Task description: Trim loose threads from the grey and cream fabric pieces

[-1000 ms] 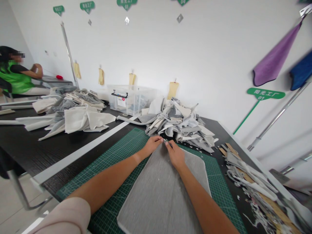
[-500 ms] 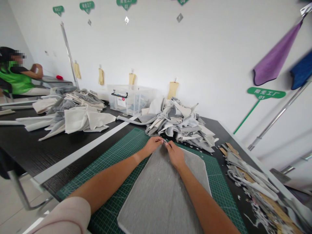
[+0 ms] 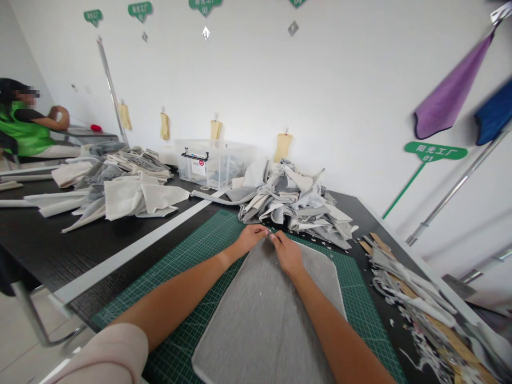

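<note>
A grey fabric pad (image 3: 264, 314) with rounded corners and a pale edge lies flat on a green cutting mat (image 3: 370, 298). At the pad's far edge, toward its left corner, my left hand (image 3: 253, 236) is closed, with thumb and fingers pinched together. Right beside it, my right hand (image 3: 287, 253) is closed too and rests on the pad, its fingertips almost meeting those of the left. Both pinches are at the pad's edge. A small dark bit shows between the fingertips, too tiny to make out.
Beyond my hands is a heap of grey and cream cloth scraps (image 3: 296, 197). A clear plastic bin (image 3: 212, 162) stands behind, with more cloth (image 3: 132, 194) on the left. Strips and shreds (image 3: 416, 298) lie along the right. A person in a green vest (image 3: 24, 130) sits far left.
Both hands stay at the same spot on the pad's far edge, with hardly any movement of the fingers. The view has shifted very slightly.
</note>
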`<state>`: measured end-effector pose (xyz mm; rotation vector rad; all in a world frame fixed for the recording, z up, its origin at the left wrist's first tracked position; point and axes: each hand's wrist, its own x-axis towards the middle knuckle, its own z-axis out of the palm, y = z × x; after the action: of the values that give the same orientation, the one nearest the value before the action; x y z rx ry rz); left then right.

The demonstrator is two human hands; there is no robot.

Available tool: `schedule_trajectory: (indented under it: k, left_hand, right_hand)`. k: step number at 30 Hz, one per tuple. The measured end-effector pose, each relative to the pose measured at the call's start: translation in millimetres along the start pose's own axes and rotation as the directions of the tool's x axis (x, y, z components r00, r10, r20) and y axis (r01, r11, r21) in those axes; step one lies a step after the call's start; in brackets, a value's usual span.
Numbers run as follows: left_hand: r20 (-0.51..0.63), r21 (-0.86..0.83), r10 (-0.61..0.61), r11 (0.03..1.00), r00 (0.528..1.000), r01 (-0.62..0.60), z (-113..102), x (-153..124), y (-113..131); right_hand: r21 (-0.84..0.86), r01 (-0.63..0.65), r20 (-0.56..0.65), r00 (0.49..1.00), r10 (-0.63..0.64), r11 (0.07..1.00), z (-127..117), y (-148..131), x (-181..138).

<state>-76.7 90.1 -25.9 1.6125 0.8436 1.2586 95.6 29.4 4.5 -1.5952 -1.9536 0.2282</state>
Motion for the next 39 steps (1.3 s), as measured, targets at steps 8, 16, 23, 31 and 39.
schedule_trajectory:
  k: [8,16,23,31,39]
  left_hand:
    - [0.011,0.016,-0.014,1.0,1.0,0.013,-0.5,2.0,-3.1]
    - [0.027,0.018,-0.026,1.0,0.999,0.025,-0.8,-0.1,1.2]
    - [0.021,0.012,-0.023,1.0,1.0,0.023,-0.4,1.0,-2.0]
    - [0.018,0.017,-0.034,0.999,0.999,0.034,-0.3,0.0,0.1]
    - [0.018,0.007,-0.032,0.999,0.999,0.032,-0.1,-0.4,-0.9]
  right_hand:
    - [0.008,0.01,0.016,1.0,-0.01,1.0,-1.9,-0.3,-0.7]
    - [0.072,0.006,0.015,1.0,-0.008,0.997,-1.8,1.3,-0.7]
    - [0.105,-0.005,0.021,1.0,0.003,0.994,-1.8,0.9,-0.5]
    - [0.149,0.001,0.017,1.0,-0.003,0.989,-1.5,1.4,-0.6]
    - [0.183,0.019,0.004,1.0,-0.02,0.983,-1.0,2.4,-0.4]
